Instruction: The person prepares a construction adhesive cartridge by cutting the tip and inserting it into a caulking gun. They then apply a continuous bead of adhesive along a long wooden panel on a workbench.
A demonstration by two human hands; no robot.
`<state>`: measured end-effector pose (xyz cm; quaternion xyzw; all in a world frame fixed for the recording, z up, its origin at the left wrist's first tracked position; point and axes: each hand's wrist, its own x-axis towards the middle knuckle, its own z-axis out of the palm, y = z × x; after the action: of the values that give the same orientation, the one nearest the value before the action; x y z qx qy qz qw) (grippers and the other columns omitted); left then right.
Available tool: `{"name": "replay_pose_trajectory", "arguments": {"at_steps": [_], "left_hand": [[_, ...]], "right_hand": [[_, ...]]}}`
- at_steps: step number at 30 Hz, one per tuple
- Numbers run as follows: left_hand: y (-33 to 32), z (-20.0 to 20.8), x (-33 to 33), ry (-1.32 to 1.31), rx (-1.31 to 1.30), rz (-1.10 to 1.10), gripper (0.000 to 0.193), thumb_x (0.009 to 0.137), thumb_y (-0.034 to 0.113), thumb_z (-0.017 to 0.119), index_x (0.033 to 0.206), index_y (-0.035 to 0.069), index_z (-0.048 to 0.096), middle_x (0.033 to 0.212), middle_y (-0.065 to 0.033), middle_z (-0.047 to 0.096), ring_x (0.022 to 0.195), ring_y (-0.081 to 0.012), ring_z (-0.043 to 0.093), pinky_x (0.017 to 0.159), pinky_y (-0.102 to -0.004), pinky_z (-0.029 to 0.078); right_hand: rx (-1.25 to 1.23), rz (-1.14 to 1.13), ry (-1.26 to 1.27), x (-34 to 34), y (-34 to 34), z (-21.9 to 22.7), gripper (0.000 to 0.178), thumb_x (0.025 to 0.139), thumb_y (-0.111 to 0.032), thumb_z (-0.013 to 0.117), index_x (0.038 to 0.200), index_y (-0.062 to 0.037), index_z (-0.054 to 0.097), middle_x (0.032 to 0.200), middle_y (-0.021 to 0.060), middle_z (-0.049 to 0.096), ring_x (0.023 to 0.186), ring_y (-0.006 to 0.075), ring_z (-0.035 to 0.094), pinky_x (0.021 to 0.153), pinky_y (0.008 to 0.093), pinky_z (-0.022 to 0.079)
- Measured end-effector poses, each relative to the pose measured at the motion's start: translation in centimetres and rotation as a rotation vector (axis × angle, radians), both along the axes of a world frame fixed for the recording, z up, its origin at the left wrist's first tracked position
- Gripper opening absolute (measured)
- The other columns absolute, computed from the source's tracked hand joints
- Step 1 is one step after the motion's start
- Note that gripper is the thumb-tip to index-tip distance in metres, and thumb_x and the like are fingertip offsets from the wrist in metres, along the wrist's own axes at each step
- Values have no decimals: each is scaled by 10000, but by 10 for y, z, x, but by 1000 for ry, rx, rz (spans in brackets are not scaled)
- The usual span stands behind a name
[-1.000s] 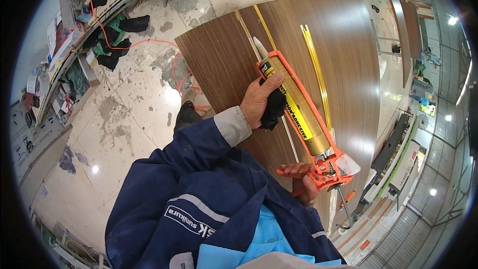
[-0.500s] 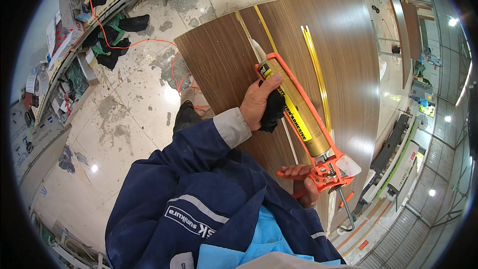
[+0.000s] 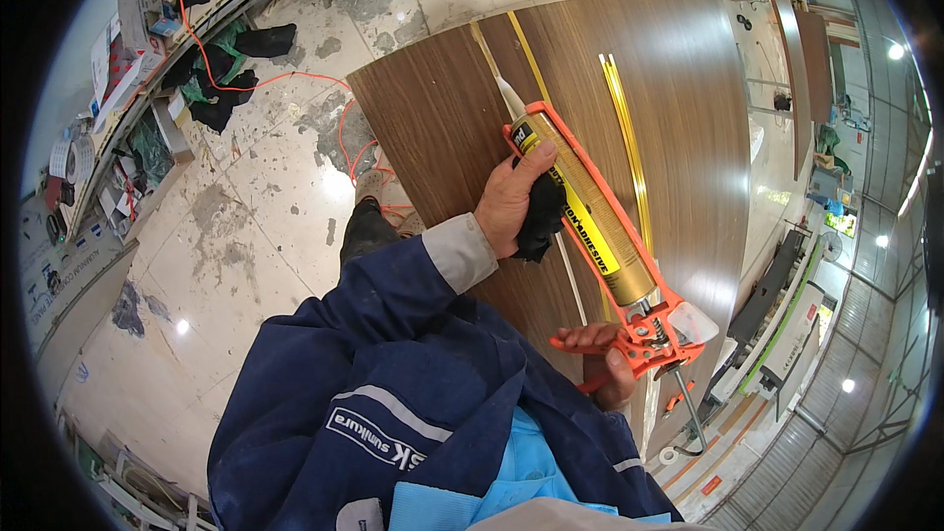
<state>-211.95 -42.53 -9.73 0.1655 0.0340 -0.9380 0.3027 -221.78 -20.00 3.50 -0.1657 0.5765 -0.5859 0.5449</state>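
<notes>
Caulking gun (image 3: 590, 211) nozzle slightly farther along wood panel (image 3: 678, 98).

Left hand (image 3: 511, 205) reaches forward from a blue sleeve, fingers curled closed in a grip; right hand (image 3: 605, 366) sits lower and nearer the body, fingers squeezed shut

caulking gun (image 3: 590, 226) over panel (image 3: 688, 108), floor (image 3: 246, 226) left
</notes>
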Motion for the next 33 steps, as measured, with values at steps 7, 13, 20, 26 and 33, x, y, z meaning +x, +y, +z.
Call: {"name": "replay_pose_trajectory", "arguments": {"at_steps": [7,13,20,26,33], "left_hand": [[0,1,0,29,3,22,365,1022,376,591,1190,55,627,1073,-92,730,908,-191,735,823,-340,622],[-1,0,0,42,2,15,369,1025,381,584,1198,58,625,1080,-92,728,920,-193,734,829,-345,619],[-1,-2,0,72,3,11,374,1028,383,576,1212,60,623,1092,-96,728,940,-210,733,848,-362,618],[0,-2,0,91,20,6,368,1030,378,572,1221,66,620,1097,-96,727,952,-216,733,857,-366,618],[0,-2,-1,122,31,13,365,1026,384,574,1221,79,621,1103,-90,727,960,-219,730,862,-380,615]], "right_hand": [[-23,8,5,4,-4,7,326,868,-302,675,1047,-41,595,989,150,614,1010,333,639,1049,606,441],[-47,-2,-50,5,-4,7,323,859,-295,683,1022,-38,575,948,148,585,941,323,620,966,579,497],[-20,-14,-68,5,-2,9,323,856,-301,690,1001,-39,570,915,139,568,891,310,597,925,557,509],[-9,-45,-55,8,1,9,294,874,-295,671,995,-53,559,870,130,573,816,301,600,845,539,521],[-25,4,-130,5,0,13,311,852,-283,694,995,-41,561,893,133,554,858,298,584,875,539,507]]}}
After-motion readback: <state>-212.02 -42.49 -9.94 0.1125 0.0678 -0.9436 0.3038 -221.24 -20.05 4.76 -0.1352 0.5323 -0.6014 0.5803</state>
